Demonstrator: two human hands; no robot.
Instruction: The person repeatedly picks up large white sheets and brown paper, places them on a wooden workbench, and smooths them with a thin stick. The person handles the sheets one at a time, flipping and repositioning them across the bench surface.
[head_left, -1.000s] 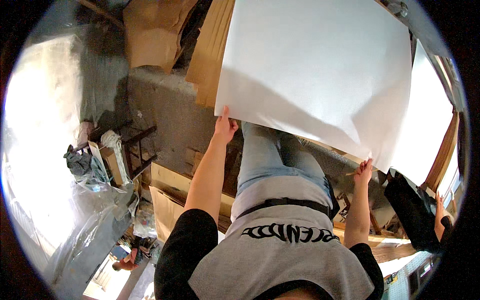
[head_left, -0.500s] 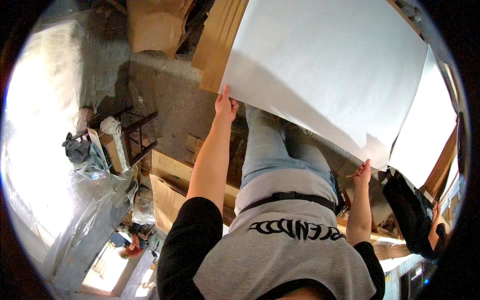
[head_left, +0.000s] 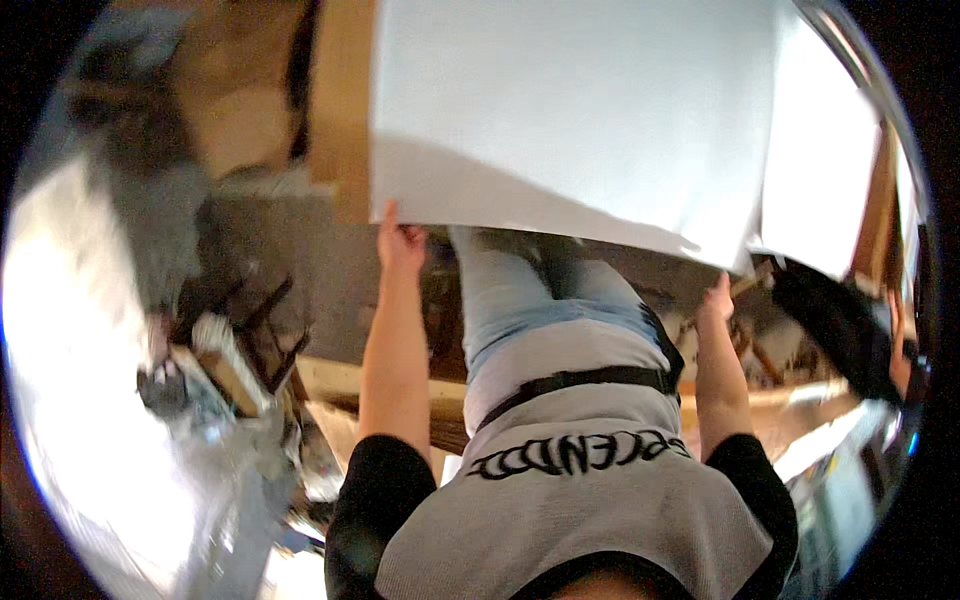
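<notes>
A large white sheet (head_left: 570, 110) stretches out in front of me, with a shadow along its near edge. At its near left corner my left hand (head_left: 402, 246) is closed, the thumb on top of the sheet and the fingers folded under. My right hand (head_left: 716, 300) pinches the near edge close to the right corner; its fingers are partly blurred. Beneath the sheet, brown flat boards (head_left: 340, 120) stick out at the left. A second white sheet (head_left: 820, 150) lies directly beyond the right edge.
Another person's hand (head_left: 898, 335) shows at the far right, near a black cloth-like shape (head_left: 835, 320). Brown sheeting (head_left: 245, 90) hangs at the upper left. A dark-legged stand (head_left: 265, 335) and cluttered items are at my left; a wooden edge (head_left: 790, 405) runs behind my right arm.
My view has turned, so the sheet's near edge runs more level. Both hands and the sheet appear farther left, still gripped at the same corners. The picture is blurrier.
</notes>
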